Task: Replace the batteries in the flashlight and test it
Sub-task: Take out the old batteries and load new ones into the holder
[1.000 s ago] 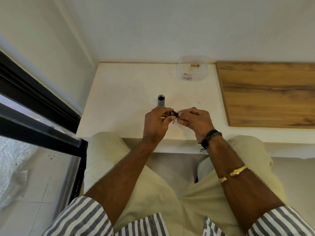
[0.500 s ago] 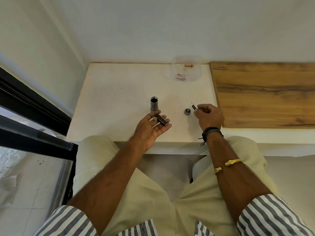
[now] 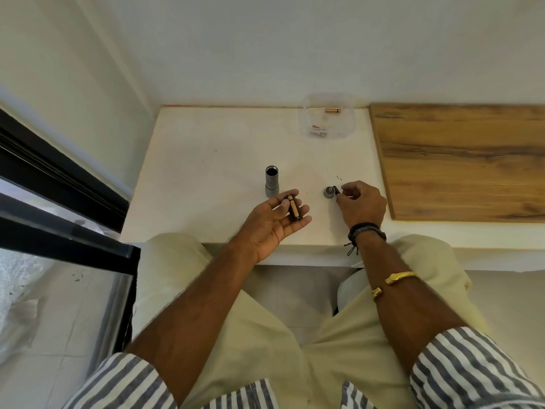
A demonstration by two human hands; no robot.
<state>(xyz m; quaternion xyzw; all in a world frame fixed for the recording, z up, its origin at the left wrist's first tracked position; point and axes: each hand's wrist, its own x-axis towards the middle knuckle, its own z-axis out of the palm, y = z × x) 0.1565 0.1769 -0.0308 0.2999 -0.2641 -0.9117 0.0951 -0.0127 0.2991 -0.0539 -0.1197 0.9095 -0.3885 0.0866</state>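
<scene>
The flashlight body [image 3: 271,185] stands upright, open end up, on the white surface [image 3: 206,172] toward its front edge. Just in front of it the left hand [image 3: 274,222] lies palm up, fingers nearly straight, with the battery holder [image 3: 294,208] across them. The right hand [image 3: 361,206], fingers curled, pinches a small dark piece [image 3: 337,190] beside the round end cap [image 3: 329,192].

White table [image 3: 206,160] with upright flashlight body [image 3: 271,184], cap [image 3: 329,191], clear tub [image 3: 327,116], wooden board [image 3: 460,160]

My flashlight body [image 3: 271,185] looks matt grey metal; the tabletop [image 3: 206,160] smooth matt white; the board [image 3: 460,160] grained wood.
</scene>
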